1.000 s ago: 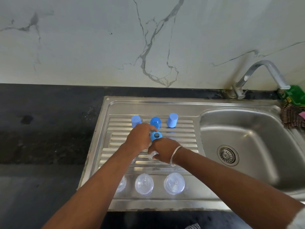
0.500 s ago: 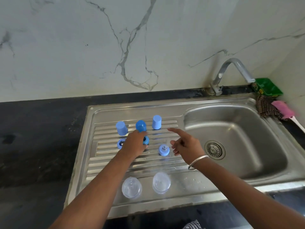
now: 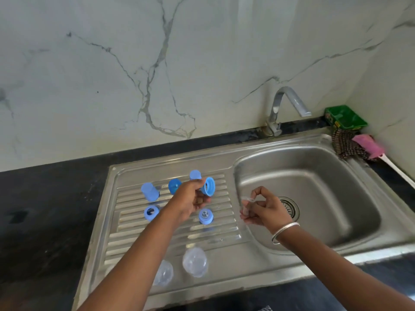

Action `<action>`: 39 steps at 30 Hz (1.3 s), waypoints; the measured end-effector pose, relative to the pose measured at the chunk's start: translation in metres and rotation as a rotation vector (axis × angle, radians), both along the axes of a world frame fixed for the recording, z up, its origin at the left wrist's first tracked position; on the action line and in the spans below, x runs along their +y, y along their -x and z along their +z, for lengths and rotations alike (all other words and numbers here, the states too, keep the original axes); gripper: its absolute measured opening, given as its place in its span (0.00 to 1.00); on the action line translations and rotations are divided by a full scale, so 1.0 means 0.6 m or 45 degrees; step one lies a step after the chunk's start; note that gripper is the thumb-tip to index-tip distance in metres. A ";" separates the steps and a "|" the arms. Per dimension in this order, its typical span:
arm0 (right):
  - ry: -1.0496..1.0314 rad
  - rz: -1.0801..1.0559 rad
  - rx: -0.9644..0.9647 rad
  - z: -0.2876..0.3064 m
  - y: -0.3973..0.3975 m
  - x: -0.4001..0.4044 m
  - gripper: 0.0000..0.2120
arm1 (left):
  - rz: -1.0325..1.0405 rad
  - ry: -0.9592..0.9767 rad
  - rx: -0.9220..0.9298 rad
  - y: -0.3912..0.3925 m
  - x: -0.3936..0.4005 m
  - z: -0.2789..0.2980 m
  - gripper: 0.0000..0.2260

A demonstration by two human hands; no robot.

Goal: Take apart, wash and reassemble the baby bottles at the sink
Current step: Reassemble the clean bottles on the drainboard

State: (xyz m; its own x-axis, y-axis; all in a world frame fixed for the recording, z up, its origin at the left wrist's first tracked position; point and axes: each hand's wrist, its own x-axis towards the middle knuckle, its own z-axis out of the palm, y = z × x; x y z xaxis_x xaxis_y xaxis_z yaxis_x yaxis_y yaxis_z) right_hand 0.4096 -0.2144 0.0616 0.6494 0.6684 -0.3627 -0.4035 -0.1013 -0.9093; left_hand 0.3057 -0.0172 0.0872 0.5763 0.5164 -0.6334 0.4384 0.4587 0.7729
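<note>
Left hand [image 3: 190,198] has lifted blue collar [image 3: 207,186] off drainboard [image 3: 125,223], gripping it; right hand [image 3: 262,209] now pinches clear teat [image 3: 247,205] above basin, likely to fit together; bottles [image 3: 195,262] wait upright on drainboard.

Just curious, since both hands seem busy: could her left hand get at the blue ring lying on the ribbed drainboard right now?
Probably not yet. The blue ring lies uncovered beside the left hand, but that hand already holds a blue collar.

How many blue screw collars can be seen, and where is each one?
3: one collar held up by the left hand; two on the drainboard, left collar and right collar, with a nipple. The arm may hide more.
</note>
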 end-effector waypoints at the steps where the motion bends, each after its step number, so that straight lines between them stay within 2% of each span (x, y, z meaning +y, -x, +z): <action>1: -0.013 0.001 -0.001 0.000 -0.010 -0.010 0.10 | 0.038 0.087 -0.006 -0.009 -0.015 0.009 0.12; 4: -0.023 -0.031 -0.092 0.002 -0.044 -0.040 0.10 | 0.055 0.265 0.020 -0.046 -0.062 0.028 0.15; 6: -0.011 -0.096 -0.252 -0.002 -0.070 -0.060 0.11 | 0.059 0.311 0.044 -0.073 -0.098 0.029 0.15; 11: 0.041 -0.248 -0.738 -0.015 -0.119 -0.106 0.09 | 0.058 0.286 0.091 -0.126 -0.193 0.009 0.17; 15: -0.079 -0.264 -0.894 -0.027 -0.156 -0.147 0.10 | 0.100 0.312 0.095 -0.163 -0.267 -0.007 0.18; 19: -0.038 -0.169 -1.064 -0.047 -0.181 -0.176 0.09 | 0.052 0.231 0.104 -0.193 -0.317 -0.013 0.16; 26: 0.004 0.029 -1.073 -0.052 -0.213 -0.208 0.07 | 0.043 0.071 0.034 -0.232 -0.365 -0.008 0.15; 29: -0.033 0.115 -1.107 -0.048 -0.222 -0.222 0.12 | 0.064 0.051 0.015 -0.242 -0.370 -0.006 0.16; 31: 0.010 0.098 -1.031 -0.048 -0.230 -0.223 0.09 | 0.048 0.033 0.011 -0.246 -0.374 -0.003 0.16; 33: 0.083 0.044 -0.895 -0.051 -0.239 -0.220 0.02 | 0.000 0.031 0.005 -0.249 -0.379 0.000 0.16; 39: 0.023 0.023 -0.593 -0.050 -0.254 -0.222 0.12 | -0.122 -0.081 0.009 -0.250 -0.388 -0.004 0.15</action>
